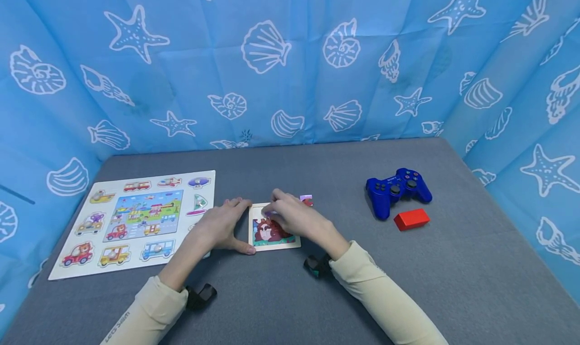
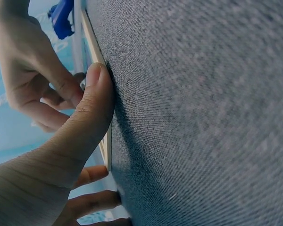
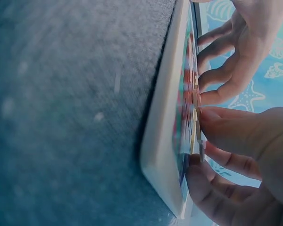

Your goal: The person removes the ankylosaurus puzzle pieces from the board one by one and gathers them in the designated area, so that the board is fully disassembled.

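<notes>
A small square jigsaw puzzle in a pale wooden tray [image 1: 275, 248] lies on the table, with a reddish-brown animal picture filling much of it and a bare pale patch at its upper left. My left hand [image 1: 220, 225] rests against the tray's left side, thumb at the near corner and fingers spread toward the far one. Over the tray, my right hand [image 1: 294, 215] pinches a small flat puzzle piece [image 3: 201, 145], close above the picture. Just behind the right hand lies a loose puzzle piece [image 1: 306, 200], purple and red, partly covered by that hand.
To the left, a large white peg puzzle board [image 1: 99, 194] with vehicle pieces extends under the left forearm. A blue game controller [image 1: 399, 190] and a red block [image 1: 411, 219] sit on the right. A blue seashell-patterned curtain [image 1: 290, 83] encloses the grey table [image 1: 344, 168].
</notes>
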The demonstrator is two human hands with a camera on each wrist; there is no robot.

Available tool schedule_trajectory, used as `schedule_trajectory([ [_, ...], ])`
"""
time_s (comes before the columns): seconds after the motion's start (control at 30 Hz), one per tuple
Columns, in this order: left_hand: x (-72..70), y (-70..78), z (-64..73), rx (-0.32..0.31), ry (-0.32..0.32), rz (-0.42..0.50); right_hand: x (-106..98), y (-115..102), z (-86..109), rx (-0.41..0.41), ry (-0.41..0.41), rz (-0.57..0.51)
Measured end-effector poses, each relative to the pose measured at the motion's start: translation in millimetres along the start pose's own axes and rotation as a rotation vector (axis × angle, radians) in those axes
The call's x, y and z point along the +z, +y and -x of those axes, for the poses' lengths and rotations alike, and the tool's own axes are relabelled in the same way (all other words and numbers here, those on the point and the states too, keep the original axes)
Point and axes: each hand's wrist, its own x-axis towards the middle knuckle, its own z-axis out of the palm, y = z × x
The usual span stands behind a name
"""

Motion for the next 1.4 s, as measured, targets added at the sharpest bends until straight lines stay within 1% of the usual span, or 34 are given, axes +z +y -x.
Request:
schedule_trajectory([
  [0.13,-0.3,0.5,-0.1,-0.002,-0.003,-0.006,-1.3,1.5,0.7,0.001,-0.013,-0.004],
  [0.33,-0.6,0.7,-0.8,-0.002,-0.004,-0.019,-4.0,3.7,1.3,-0.001,-0.059,-0.006],
  [0.43,-0.8,0.8,-1.2,-0.002,-0.005,-0.018,-4.9,3.8,0.9,-0.002,-0.069,-0.014],
  [0.57,-0.1,0.3,-1.6,0.000,-0.004,-0.016,-5.7,3.4,1.3,-0.003,-0.059,-0.033],
  [0.83,0.4,0.3,-0.2,0.014,0.021,-0.010,-8.0,5.0,5.2,-0.030,0.001,-0.042],
  [0.9,0.3,0.4,0.0,0.011,0.016,-0.007,-9.0,6.1,6.2,-0.020,0.001,-0.044],
  [1.1,0.8,0.6,-0.5,0.000,0.001,-0.001,-15.9,10.9,13.1,0.050,-0.006,-0.041],
  [1.4,0.7,0.9,-0.7,-0.009,-0.007,0.000,-26.6,29.5,27.4,0.098,0.020,-0.056],
])
